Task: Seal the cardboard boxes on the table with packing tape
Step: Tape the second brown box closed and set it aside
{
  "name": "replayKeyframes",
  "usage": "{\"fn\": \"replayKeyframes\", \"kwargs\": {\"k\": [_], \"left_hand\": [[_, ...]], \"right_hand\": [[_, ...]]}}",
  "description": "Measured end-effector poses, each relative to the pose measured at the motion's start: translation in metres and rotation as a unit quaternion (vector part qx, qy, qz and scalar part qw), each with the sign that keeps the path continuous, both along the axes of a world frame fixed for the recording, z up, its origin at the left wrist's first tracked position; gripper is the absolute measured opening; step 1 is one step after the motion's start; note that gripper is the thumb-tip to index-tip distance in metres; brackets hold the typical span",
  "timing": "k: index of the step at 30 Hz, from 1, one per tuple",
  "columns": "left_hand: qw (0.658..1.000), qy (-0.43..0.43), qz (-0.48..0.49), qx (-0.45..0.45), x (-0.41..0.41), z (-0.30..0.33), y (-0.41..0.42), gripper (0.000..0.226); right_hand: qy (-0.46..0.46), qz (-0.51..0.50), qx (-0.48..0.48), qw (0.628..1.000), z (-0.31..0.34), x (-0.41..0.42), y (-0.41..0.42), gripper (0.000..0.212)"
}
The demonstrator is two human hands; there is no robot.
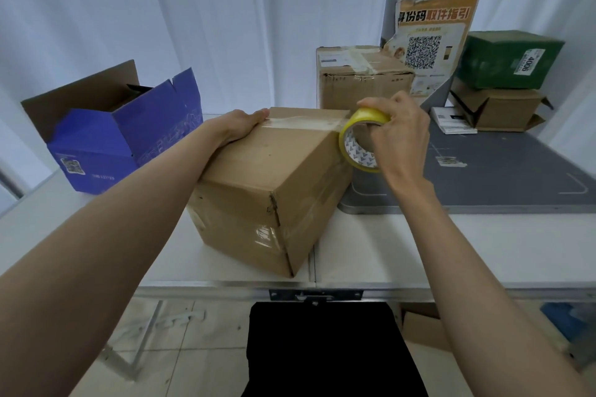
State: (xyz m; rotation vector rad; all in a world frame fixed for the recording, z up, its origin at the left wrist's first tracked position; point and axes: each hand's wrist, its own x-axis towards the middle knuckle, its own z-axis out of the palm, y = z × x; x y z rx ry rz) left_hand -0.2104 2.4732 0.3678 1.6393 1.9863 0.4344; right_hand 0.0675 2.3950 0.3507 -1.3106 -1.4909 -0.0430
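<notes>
White folding table (451,251) with a metal-edged near rim stands before pale curtain walls and carries all the boxes.

1. Brown cardboard box (271,190) sits at the table centre, turned corner-on toward the viewer. A strip of clear packing tape (303,122) runs along its far top edge from left to right.
2. Left hand (240,126) rests flat on the top far-left part of the box, fingers extended and pressing the left end of the strip.
3. Right hand (400,135) grips a yellow roll of packing tape (361,138) at the box's far-right top corner, fingers curled over the roll and into its core. The roll stands on edge, touching the box corner.
4. Open blue cardboard box (122,135) stands at the left, flaps raised.
5. Second brown taped cardboard box (361,80) stands behind the central box.
6. Dark grey mat (503,171) lies at the right. At its far side a green box (506,61) is stacked on a small brown carton (496,109).
7. Orange-and-white QR-code poster (429,42) hangs on a grey post at the far right.
</notes>
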Motion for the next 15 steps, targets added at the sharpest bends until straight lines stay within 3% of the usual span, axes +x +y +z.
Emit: {"fn": "replayKeyframes", "kwargs": {"k": [6,10,15], "left_hand": [[0.999,0.016,-0.030,-0.027,0.005,0.005,-0.007,0.097],[0.996,0.025,-0.081,-0.017,0.009,0.008,-0.006,0.085],[0.981,0.159,-0.116,0.003,0.050,0.010,-0.005,0.086]], "right_hand": [[0.050,0.002,-0.028,0.998,-0.017,-0.004,-0.006,0.047],[0.035,-0.005,-0.027,0.999,-0.017,-0.006,-0.008,0.044],[0.016,-0.015,-0.026,0.999,-0.017,-0.006,-0.009,0.041]]}}
